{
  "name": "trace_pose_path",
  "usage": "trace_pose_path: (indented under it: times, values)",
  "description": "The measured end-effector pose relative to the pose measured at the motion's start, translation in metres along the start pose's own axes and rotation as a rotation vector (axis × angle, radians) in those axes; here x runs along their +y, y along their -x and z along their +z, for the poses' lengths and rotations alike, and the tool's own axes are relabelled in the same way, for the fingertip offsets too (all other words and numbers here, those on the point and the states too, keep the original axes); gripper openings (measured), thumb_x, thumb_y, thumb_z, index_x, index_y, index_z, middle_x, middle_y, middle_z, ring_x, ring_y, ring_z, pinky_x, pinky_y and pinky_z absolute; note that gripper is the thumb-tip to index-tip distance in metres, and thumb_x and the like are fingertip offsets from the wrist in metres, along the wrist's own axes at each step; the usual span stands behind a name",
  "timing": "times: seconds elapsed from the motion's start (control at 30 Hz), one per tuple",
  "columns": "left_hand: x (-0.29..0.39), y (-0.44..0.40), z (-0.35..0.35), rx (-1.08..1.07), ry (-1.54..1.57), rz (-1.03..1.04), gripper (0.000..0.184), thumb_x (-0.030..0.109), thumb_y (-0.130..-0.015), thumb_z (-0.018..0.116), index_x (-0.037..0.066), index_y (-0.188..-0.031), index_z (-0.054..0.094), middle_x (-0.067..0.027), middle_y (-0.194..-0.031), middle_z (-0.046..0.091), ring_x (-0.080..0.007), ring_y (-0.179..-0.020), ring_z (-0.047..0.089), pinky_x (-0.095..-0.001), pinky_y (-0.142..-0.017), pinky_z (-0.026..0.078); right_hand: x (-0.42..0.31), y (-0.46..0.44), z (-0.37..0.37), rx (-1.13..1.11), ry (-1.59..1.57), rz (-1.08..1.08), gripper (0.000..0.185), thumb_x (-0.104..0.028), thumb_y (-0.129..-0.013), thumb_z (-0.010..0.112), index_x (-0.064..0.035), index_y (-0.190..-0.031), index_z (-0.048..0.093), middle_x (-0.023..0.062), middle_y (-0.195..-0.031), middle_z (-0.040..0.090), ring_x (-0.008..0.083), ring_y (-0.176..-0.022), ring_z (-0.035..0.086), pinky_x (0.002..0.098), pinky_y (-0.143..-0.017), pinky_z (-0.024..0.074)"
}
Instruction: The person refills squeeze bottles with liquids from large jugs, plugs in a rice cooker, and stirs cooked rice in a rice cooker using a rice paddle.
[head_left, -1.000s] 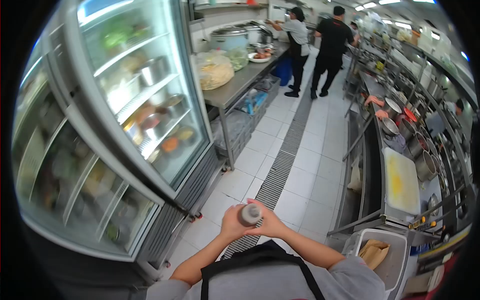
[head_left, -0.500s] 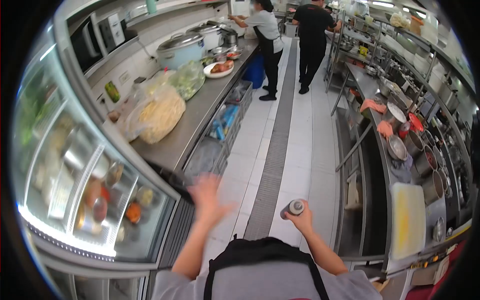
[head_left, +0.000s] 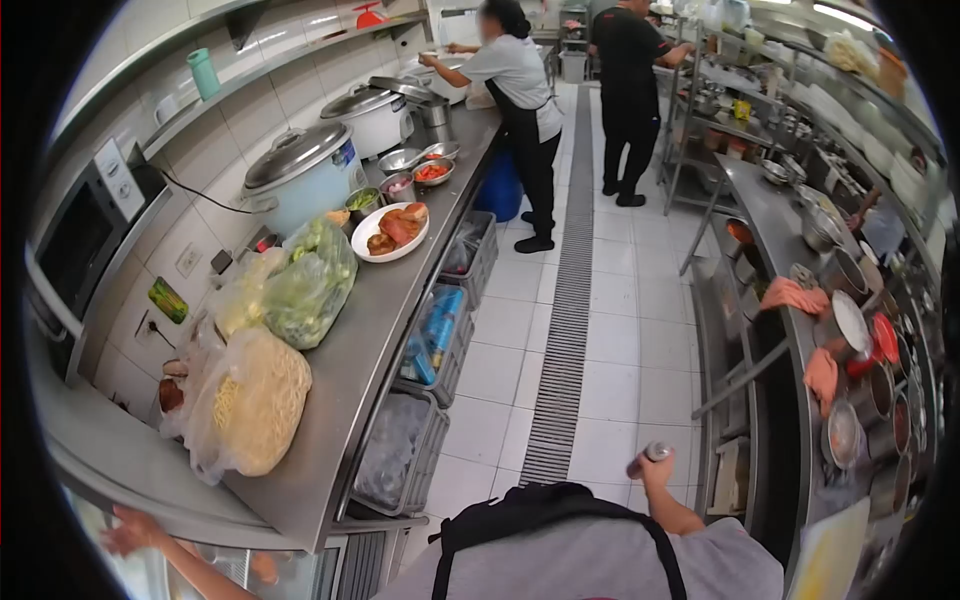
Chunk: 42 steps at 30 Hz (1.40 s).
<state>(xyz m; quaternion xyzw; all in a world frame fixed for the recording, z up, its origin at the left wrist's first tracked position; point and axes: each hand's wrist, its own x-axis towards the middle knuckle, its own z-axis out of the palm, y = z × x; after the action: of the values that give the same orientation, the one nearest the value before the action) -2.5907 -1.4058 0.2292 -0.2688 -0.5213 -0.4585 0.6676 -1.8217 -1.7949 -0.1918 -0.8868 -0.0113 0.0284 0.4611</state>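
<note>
My right hand (head_left: 659, 472) is closed around a small dark bottle (head_left: 652, 456) with a light grey top, held low over the floor beside my body. Its label cannot be made out. At the lower left, my left hand (head_left: 132, 532) reaches out with fingers apart and holds nothing. It is beside the glass-fronted fridge (head_left: 200, 553), below the near end of the steel counter (head_left: 345, 375). Whether it touches the fridge I cannot tell.
On the counter are a bag of noodles (head_left: 265, 400), a bag of greens (head_left: 312, 285), a plate of cooked meat (head_left: 394, 232) and a big pot (head_left: 300, 180). Two people (head_left: 520, 110) stand ahead beside the floor drain (head_left: 560, 370). Pans and racks line the right.
My left hand has swung left and down from in front of me to the fridge. The view has moved forward along the counter. The bottle stays in my right hand.
</note>
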Motion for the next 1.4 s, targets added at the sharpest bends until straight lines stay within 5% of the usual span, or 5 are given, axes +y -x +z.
trace_pose_path:
  times: [0.23, 0.33, 0.83, 1.0, 1.4]
  values:
    - [0.315, 0.045, -0.105, 0.068, 0.658, -0.080, 0.059, 0.020, -0.093, 0.035, -0.008, -0.134, 0.003, -0.0279, -0.140, 0.004, -0.0423, -0.129, 0.014, -0.0524, -0.104, 0.009, -0.006, -0.135, 0.048, 0.052, 0.202, 0.151, 0.070, -0.016, -0.059, 0.075, -0.0040, -0.116, 0.036, 0.0187, -0.098, 0.059, 0.0352, -0.093, 0.058, 0.0434, -0.081, 0.0442]
    - [0.495, 0.102, -0.161, -0.275, 0.957, -0.009, 0.082, 0.043, -0.085, 0.047, -0.001, -0.137, 0.002, -0.0215, -0.142, 0.006, -0.0365, -0.131, 0.013, -0.0487, -0.106, 0.010, -0.041, -0.212, 0.084, -0.039, 0.279, 0.261, 0.071, -0.020, -0.058, 0.075, -0.0053, -0.116, 0.036, 0.0187, -0.099, 0.059, 0.0358, -0.093, 0.058, 0.0421, -0.082, 0.0442]
    - [1.002, 0.276, -0.236, -1.028, 1.374, 0.094, 0.051, 0.014, -0.076, 0.058, 0.004, -0.123, 0.042, -0.0189, -0.129, 0.036, -0.0380, -0.121, 0.030, -0.0518, -0.100, 0.018, -0.268, -0.604, 0.341, -0.291, -0.107, -0.218, 0.063, -0.024, -0.056, 0.078, -0.0035, -0.106, 0.046, 0.0151, -0.090, 0.061, 0.0274, -0.085, 0.060, 0.0356, -0.076, 0.0472]
    - [1.142, 0.328, -0.183, -1.581, 1.270, -0.703, 0.020, 0.015, -0.086, 0.052, 0.000, -0.076, 0.059, -0.0033, -0.062, 0.052, -0.0097, -0.056, 0.046, -0.0245, -0.053, 0.036, -0.301, -0.706, 0.390, -0.336, -0.029, -0.180, 0.067, -0.027, -0.054, 0.078, -0.0026, -0.108, 0.046, 0.0159, -0.094, 0.061, 0.0277, -0.090, 0.060, 0.0374, -0.080, 0.0460]
    - [1.369, 0.360, 0.021, -1.792, 1.293, -1.433, 0.021, 0.028, -0.088, 0.048, 0.010, -0.080, 0.058, 0.0043, -0.062, 0.048, -0.0061, -0.048, 0.043, -0.0200, -0.042, 0.035, -0.266, -0.892, 0.462, -0.578, 0.235, -0.024, 0.070, -0.021, -0.053, 0.080, -0.0017, -0.108, 0.041, 0.0184, -0.099, 0.057, 0.0318, -0.097, 0.056, 0.0384, -0.084, 0.0426]
